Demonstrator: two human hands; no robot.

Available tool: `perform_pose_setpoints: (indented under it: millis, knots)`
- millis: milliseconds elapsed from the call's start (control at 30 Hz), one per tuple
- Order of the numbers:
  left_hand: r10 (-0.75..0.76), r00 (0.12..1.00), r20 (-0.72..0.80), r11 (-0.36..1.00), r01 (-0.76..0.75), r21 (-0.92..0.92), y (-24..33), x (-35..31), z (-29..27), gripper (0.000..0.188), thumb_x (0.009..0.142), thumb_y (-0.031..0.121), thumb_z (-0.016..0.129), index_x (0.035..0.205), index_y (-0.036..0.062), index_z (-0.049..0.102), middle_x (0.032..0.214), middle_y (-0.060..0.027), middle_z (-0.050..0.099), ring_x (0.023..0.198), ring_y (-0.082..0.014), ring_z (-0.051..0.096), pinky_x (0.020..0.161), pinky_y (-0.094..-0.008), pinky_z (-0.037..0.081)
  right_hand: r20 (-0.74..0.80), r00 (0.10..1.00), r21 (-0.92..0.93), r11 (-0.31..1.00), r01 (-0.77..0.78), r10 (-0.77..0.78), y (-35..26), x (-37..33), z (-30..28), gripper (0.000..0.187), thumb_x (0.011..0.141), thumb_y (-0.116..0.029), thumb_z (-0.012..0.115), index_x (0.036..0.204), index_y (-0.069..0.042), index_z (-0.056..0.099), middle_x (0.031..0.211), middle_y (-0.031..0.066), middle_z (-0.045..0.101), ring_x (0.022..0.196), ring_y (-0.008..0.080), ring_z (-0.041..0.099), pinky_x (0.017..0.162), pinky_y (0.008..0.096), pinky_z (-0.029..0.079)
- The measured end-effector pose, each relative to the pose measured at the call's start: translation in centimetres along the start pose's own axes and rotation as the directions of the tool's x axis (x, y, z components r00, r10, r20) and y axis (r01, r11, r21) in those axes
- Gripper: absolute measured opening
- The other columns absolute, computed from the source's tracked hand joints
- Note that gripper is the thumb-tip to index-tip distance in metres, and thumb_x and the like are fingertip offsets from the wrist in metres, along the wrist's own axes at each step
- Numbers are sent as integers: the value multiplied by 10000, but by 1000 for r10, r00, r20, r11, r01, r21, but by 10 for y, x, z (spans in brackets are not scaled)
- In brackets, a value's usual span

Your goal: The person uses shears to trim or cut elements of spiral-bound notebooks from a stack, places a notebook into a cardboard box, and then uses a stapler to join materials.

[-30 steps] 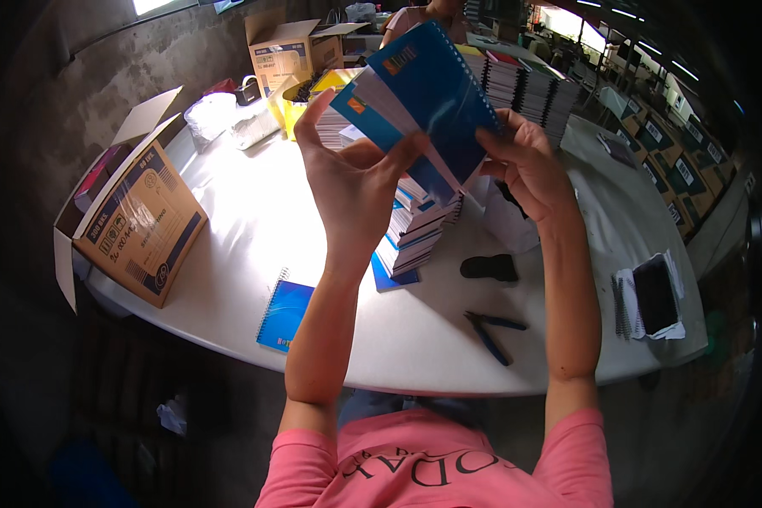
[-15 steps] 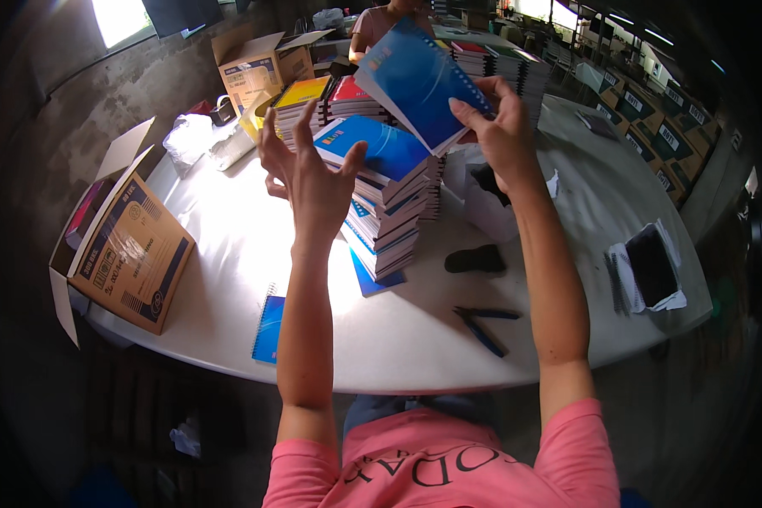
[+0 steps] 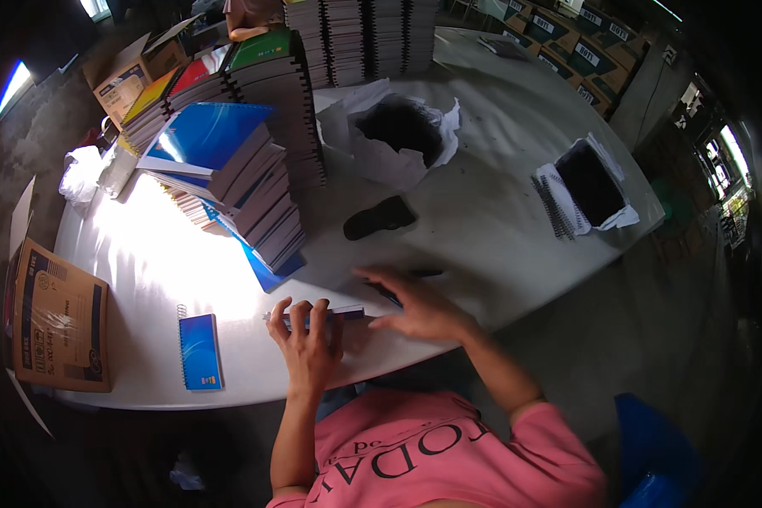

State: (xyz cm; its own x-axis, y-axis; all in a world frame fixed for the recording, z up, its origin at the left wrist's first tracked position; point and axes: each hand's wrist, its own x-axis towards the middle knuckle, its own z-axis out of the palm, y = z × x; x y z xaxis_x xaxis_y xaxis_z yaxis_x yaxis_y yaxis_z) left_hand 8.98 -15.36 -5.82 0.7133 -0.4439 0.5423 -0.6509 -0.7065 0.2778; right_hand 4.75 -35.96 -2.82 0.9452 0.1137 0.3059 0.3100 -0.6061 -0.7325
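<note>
Near the table's front edge, my left hand [image 3: 306, 343] grips a spiral notebook [image 3: 349, 313], seen almost edge-on. My right hand [image 3: 422, 306] is just right of it, palm down, fingers stretched out and thumb apart. It lies over the dark-handled pliers [image 3: 388, 294], hiding most of them; whether it touches them I cannot tell. Farther off to the left leans a staggered stack of blue notebooks [image 3: 216, 135]. A small blue spiral notebook [image 3: 201, 351] lies flat at the front left. Beyond my right hand is a black cloth-like piece [image 3: 379, 218].
Tall stacks of notebooks [image 3: 267, 85] stand at the back. A white bag with a dark opening [image 3: 389, 161] sits mid-table. Spiral wires lie by a torn white package [image 3: 593, 182] at right. An open carton [image 3: 63, 322] stands at left. A person's arm [image 3: 250, 32] shows behind.
My right hand has come down from the raised blue notebook to the pliers. My left hand has lowered and now grips a notebook near the front edge. The view has swung right.
</note>
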Motion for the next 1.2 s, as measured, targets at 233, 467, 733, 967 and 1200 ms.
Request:
perform_pose_setpoints:
  millis: [233,467,733,967,1200]
  knots:
    - [-109,979,-171,994,110,-2,24,22,7,561,562,415,822,886,55,538,1047,-148,450,1152,-361,363,934,-532,290,-836,434,-370,239,-898,336,197,-68,-197,581,801,-224,674,1315,-104,432,1261,186,496,1146,367,493,917,462,417]
    - [-202,961,-187,979,200,-33,17,13,9,550,576,502,792,873,107,551,1051,-101,448,1112,-314,389,931,-589,240,-602,720,-680,249,-689,345,208,-63,-238,329,842,-95,570,1170,-75,571,956,195,646,881,391,616,762,475,482]
    - [-116,966,-231,990,130,45,9,9,8,495,584,504,786,781,114,553,964,-80,481,1080,-288,398,828,-559,278,-485,858,-764,396,-510,170,178,-55,-241,408,799,56,512,1200,-13,545,1024,209,582,978,384,564,821,441,466]
    - [-174,971,-166,984,180,21,10,10,7,491,583,508,777,748,109,543,962,-67,472,1041,-301,397,875,-531,284,-207,919,-304,871,-385,334,28,-5,-133,579,809,43,461,1367,-112,433,880,119,510,767,195,498,760,282,434]
    - [-186,969,-164,983,184,-24,9,13,4,458,583,488,774,708,107,553,926,-51,490,1042,-293,406,865,-547,276,196,967,119,975,-189,164,-17,4,-27,386,879,-79,570,1261,-131,558,806,43,510,726,138,464,715,246,419]
